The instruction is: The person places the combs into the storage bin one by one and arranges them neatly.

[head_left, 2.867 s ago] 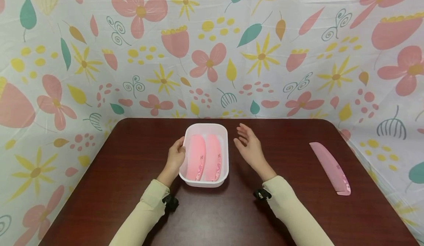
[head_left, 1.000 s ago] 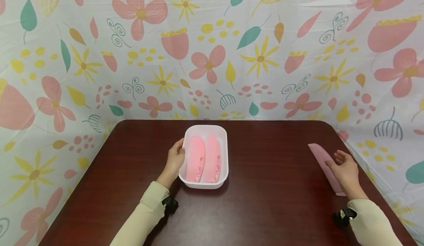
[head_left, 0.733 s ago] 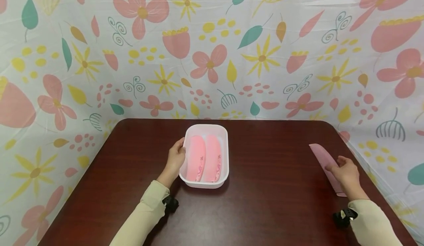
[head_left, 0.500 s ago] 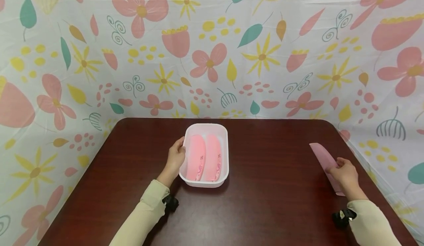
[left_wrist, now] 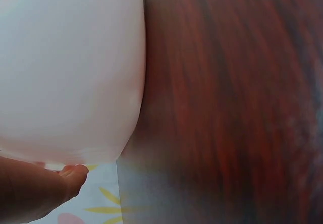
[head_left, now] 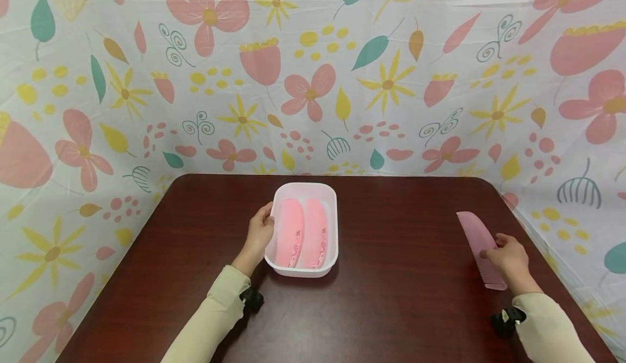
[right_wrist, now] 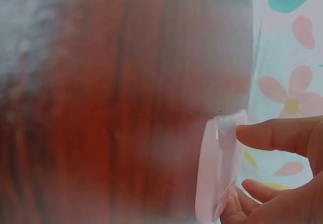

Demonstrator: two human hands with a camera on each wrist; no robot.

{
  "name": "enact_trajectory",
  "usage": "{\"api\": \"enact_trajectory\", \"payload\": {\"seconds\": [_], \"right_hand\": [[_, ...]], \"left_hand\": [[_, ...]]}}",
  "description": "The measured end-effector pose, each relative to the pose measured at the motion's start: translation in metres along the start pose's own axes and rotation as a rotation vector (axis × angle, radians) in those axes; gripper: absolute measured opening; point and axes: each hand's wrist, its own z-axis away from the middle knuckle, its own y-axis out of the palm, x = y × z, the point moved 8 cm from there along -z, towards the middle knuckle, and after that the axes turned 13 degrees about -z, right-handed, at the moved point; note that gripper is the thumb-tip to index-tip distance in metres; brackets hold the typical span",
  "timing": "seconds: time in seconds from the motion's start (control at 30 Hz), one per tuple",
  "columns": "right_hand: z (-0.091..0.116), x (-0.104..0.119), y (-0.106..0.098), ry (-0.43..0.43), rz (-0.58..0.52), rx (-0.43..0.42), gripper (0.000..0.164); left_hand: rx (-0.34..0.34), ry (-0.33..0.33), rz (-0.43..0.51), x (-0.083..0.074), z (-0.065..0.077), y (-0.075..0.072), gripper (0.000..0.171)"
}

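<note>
My left hand (head_left: 257, 238) grips the left side of a white plastic tub (head_left: 304, 271) on the table. Two pink combs, a left comb (head_left: 290, 230) and a right comb (head_left: 314, 230), lie side by side inside it. In the left wrist view the tub's pale outer wall (left_wrist: 70, 77) fills the upper left, with a fingertip at its edge. Over at the right, my right hand (head_left: 511, 257) pinches a third pink comb (head_left: 475, 232) between thumb and fingers. The right wrist view shows this comb's end (right_wrist: 217, 163) beside the thumb; my hand hides part of it in the head view.
Both hands work over a dark reddish-brown table (head_left: 386, 308) with a glossy surface. Behind it and along the sides hangs a white curtain (head_left: 313, 37) printed with flowers and leaves. A black wrist camera (head_left: 508, 320) sits on the right sleeve.
My right hand has gone from beside the tub to the comb at the right and taken hold of it. The comb's near end has swung a little left. My left hand stays on the tub.
</note>
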Motion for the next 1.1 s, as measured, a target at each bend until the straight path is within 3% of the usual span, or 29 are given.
{"api": "enact_trajectory", "payload": {"seconds": [0.4, 0.67, 0.83, 1.1], "right_hand": [[0.0, 0.008, -0.003, -0.019, 0.049, 0.015, 0.063], [0.0, 0.011, -0.003, -0.006, -0.068, -0.045, 0.046], [0.001, 0.012, -0.002, 0.001, -0.124, -0.033, 0.045], [0.004, 0.024, 0.004, -0.067, -0.185, -0.016, 0.045]], "left_hand": [[0.003, 0.016, -0.004, -0.002, 0.0, 0.0, 0.045], [-0.002, -0.007, -0.023, 0.0, -0.001, -0.001, 0.045], [0.002, -0.005, -0.018, 0.001, 0.0, 0.0, 0.045], [-0.001, -0.006, -0.015, 0.001, 0.0, 0.001, 0.045]]}}
